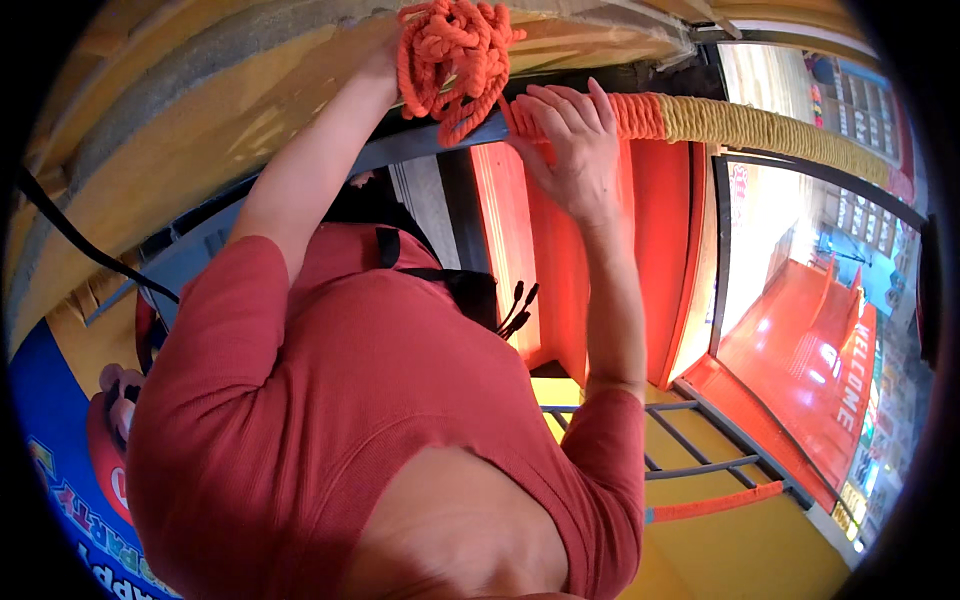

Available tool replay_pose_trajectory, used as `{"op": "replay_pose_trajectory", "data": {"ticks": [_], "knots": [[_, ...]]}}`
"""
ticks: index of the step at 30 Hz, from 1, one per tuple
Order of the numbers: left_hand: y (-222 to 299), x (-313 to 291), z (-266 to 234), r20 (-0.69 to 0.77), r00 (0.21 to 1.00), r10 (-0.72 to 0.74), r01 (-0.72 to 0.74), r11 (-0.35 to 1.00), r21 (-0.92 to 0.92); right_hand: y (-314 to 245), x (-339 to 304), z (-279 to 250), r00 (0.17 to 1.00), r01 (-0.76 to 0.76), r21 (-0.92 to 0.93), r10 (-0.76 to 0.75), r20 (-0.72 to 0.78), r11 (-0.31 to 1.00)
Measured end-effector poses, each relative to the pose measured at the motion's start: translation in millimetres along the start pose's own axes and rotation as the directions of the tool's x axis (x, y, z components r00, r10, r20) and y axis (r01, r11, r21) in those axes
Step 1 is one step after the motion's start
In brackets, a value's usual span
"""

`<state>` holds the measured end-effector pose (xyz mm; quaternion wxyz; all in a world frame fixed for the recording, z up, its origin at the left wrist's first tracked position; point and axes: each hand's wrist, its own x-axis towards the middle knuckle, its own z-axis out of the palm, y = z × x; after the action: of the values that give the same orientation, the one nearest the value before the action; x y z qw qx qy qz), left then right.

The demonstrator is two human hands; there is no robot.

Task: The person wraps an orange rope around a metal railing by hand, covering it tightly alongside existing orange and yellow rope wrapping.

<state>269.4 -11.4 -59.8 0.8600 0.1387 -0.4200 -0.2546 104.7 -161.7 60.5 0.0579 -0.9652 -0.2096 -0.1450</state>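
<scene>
A tangled bundle of thick orange rope [455, 62] is up at the top centre. My left hand [388, 72] is at it, its fingers hidden behind the loops, and it appears to hold the bundle. From there a strand runs to a curved rail [430, 143], whose bare part is grey-blue metal. Tight orange coils [638, 116] cover its middle, and tan rope coils [770, 128] cover it farther right. My right hand [573, 140] grips the rail at the left end of the orange coils, fingers over the top and thumb below.
A wooden panel [200, 130] curves overhead at the left, with a black cable [90, 240] below it. Red panels [650, 230] stand behind my right forearm. A dark metal frame [700, 440] is at the lower right, and shop shelves [865, 120] appear beyond the rail.
</scene>
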Motion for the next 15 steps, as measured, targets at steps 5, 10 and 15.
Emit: {"op": "replay_pose_trajectory", "data": {"ticks": [5, 10, 15], "knots": [[-15, 13, 2, 0.140, 0.987, -0.082, 0.094, 0.992, -0.079, -1, 20, -1, 0.924, 0.259, -0.018, -0.242, 0.295, 0.966], [-51, -11, -58, -0.004, 0.992, -0.123, 0.122, 0.990, -0.075, -5, 51, 7, 0.789, 0.252, -0.066, -0.166, 0.591, 0.965], [-108, -16, -74, 0.246, 0.965, 0.095, -0.068, 0.991, -0.116, 23, 49, 18, 0.734, 0.300, 0.085, -0.287, 0.615, 0.950]]}}
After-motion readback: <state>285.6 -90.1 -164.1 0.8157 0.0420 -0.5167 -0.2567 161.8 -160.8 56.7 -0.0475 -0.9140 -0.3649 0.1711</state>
